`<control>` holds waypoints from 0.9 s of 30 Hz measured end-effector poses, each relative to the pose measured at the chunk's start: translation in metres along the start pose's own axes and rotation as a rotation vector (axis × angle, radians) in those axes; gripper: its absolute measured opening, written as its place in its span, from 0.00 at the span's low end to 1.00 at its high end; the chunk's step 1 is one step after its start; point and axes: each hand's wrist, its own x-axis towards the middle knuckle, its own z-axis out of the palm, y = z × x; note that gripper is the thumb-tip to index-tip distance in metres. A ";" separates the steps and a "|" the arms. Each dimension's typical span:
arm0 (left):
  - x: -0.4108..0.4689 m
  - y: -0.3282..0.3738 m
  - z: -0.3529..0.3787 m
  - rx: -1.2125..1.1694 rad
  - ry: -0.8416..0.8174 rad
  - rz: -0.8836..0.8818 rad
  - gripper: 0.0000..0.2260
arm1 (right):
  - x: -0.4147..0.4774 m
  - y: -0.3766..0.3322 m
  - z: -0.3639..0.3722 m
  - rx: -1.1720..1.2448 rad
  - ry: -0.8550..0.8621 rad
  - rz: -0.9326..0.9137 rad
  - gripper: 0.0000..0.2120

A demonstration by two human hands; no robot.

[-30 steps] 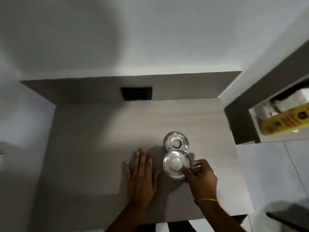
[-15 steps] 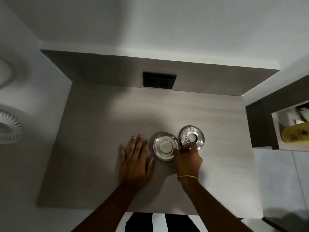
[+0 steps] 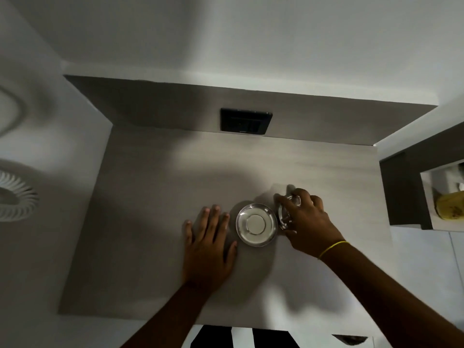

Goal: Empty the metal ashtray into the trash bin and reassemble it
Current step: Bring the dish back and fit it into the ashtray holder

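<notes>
The round metal ashtray bowl (image 3: pixel 256 224) rests on the grey wooden table (image 3: pixel 155 202), its pale centre facing up. Just right of it, my right hand (image 3: pixel 305 222) curls over the ashtray's ring-shaped metal lid (image 3: pixel 285 217), fingers closed around its rim; most of the lid is hidden under the hand. My left hand (image 3: pixel 208 244) lies flat on the table to the left of the bowl, fingers spread, holding nothing. No trash bin is in view.
A black socket panel (image 3: pixel 246 121) sits in the table's back wall. A shelf unit (image 3: pixel 411 187) with a yellow bottle (image 3: pixel 449 207) stands at the right. A white ribbed object (image 3: pixel 15 197) is at the far left.
My right hand let go of the bowl, moved right and closed over the ring lid. The bowl now sits free on the table. My left hand stayed flat.
</notes>
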 end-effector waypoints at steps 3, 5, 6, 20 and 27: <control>0.000 0.001 -0.001 -0.004 -0.017 -0.009 0.33 | -0.002 0.002 -0.005 -0.040 -0.012 -0.017 0.45; 0.000 0.002 -0.001 -0.011 -0.019 -0.012 0.33 | -0.005 0.006 -0.007 -0.043 -0.011 -0.020 0.45; 0.000 0.002 -0.001 -0.017 -0.016 -0.014 0.32 | -0.006 0.008 -0.007 -0.021 -0.001 -0.018 0.44; 0.000 0.001 0.002 -0.029 0.024 -0.011 0.31 | -0.010 -0.072 0.011 0.114 0.034 -0.195 0.42; -0.001 0.003 -0.001 -0.042 -0.006 -0.007 0.31 | -0.005 -0.075 0.027 0.009 0.017 -0.194 0.42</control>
